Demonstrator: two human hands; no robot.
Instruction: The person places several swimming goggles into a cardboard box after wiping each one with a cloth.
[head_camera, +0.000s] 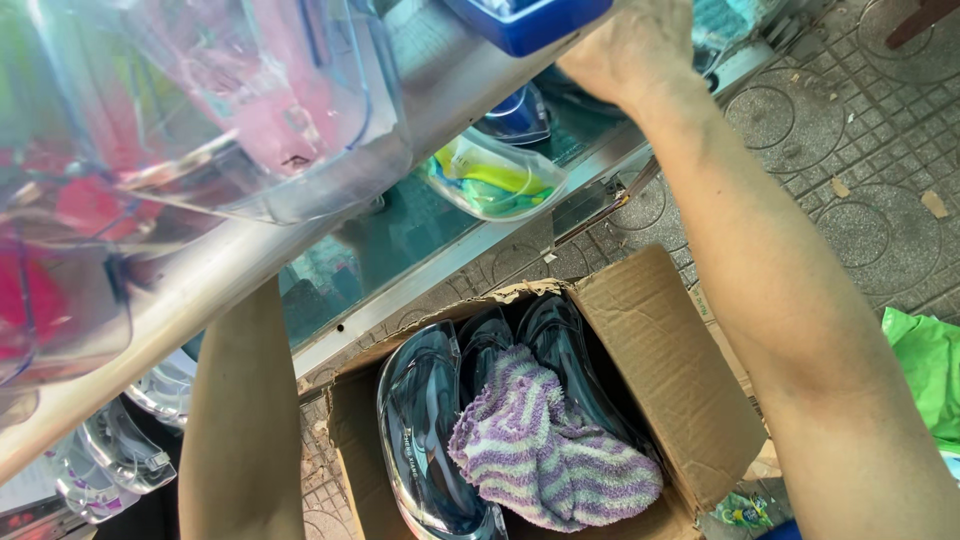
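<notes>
While the right hand reaches up to the top of the view, its fingers rest against the underside of a blue container on the metal shelf edge; whether they grip it or only touch it cannot be told. Left forearm rises behind the shelf, and its hand is hidden. Clear plastic containers sit on top. Below, an open cardboard box on the paved floor holds dark transparent lids and a purple-and-white striped cloth.
</notes>
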